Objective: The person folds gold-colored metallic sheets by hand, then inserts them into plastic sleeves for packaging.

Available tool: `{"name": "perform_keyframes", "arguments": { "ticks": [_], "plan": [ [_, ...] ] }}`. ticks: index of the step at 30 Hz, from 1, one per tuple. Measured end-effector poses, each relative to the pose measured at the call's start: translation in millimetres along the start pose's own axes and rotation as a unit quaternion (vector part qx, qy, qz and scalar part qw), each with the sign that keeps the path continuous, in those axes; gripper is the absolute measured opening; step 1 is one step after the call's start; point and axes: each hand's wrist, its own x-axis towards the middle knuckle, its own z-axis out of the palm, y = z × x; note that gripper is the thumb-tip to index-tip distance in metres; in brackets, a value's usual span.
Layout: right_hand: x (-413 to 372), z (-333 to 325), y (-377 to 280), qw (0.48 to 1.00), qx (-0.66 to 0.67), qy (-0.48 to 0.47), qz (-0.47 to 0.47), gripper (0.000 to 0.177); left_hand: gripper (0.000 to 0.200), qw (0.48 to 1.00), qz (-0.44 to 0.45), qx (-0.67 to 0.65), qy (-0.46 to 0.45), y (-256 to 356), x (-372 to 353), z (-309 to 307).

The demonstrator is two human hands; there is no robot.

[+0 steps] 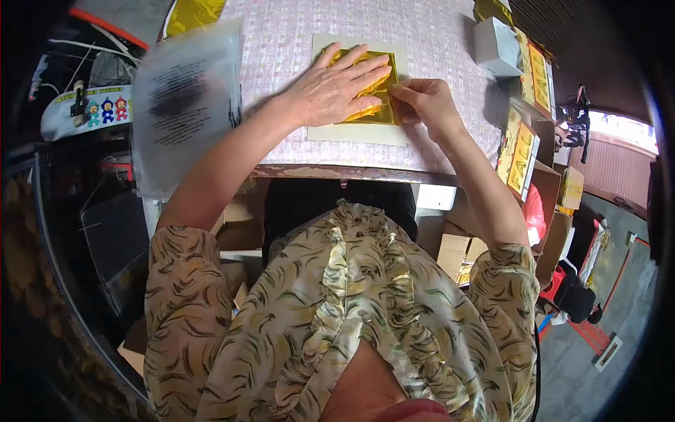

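My left hand [337, 88] lies flat with fingers spread on a shiny gold foil sheet [383, 67]. Under the foil is a larger pale grey-beige card [330, 133], whose borders show around it on the tabletop. At the foil's right edge, my right hand [425, 102] has thumb and forefinger pinched together. The pinch appears to be on the foil's edge, though the fingertips hide exactly what is between them.
A stack of clear plastic bags [186, 105] with printed text overhangs the table's left side. More gold foil [193, 15] lies behind it. A white box [498, 48] and printed yellow packs [522, 158] stand along the right. The patterned tablecloth [281, 42] covers the table.
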Motion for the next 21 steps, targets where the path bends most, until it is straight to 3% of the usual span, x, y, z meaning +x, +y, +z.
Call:
{"name": "perform_keyframes", "arguments": {
  "ticks": [2, 4, 7, 11, 13, 15, 17, 21],
  "plan": [
    [-2, -3, 2, 0.999, -0.027, -0.015, -0.02, 0.021, 0.068, 1.0, 0.004, 0.007, 0.0, 1, 0, 2],
    [-3, -12, 6, 0.928, -0.271, 0.072, -0.244, 0.025, 0.068, 1.0, 0.007, 0.015, 0.001, 0, 0, 3],
    [-2, -18, 2, 0.915, -0.343, 0.071, -0.202, 0.026, 0.068, 0.999, 0.022, 0.048, -0.001, 1, 1, 4],
    [7, -15, -1, 0.923, -0.336, 0.09, -0.166, 0.024, 0.066, 0.998, 0.021, 0.055, -0.019, 2, 0, -1],
    [18, -19, -4, 0.973, -0.228, 0.021, -0.039, 0.023, 0.065, 0.998, 0.022, 0.054, -0.028, 2, 0, -1],
    [17, -20, -3, 0.974, -0.218, 0.024, -0.055, 0.022, 0.065, 0.998, 0.016, 0.055, -0.015, 2, 0, 1],
    [12, -21, -11, 0.912, -0.382, 0.056, -0.141, 0.024, 0.065, 0.998, 0.019, 0.053, -0.012, 1, 0, 3],
    [13, -17, -15, 0.912, -0.385, 0.047, -0.133, 0.028, 0.067, 0.998, 0.018, 0.066, -0.01, 0, 0, 4]
  ]
}}
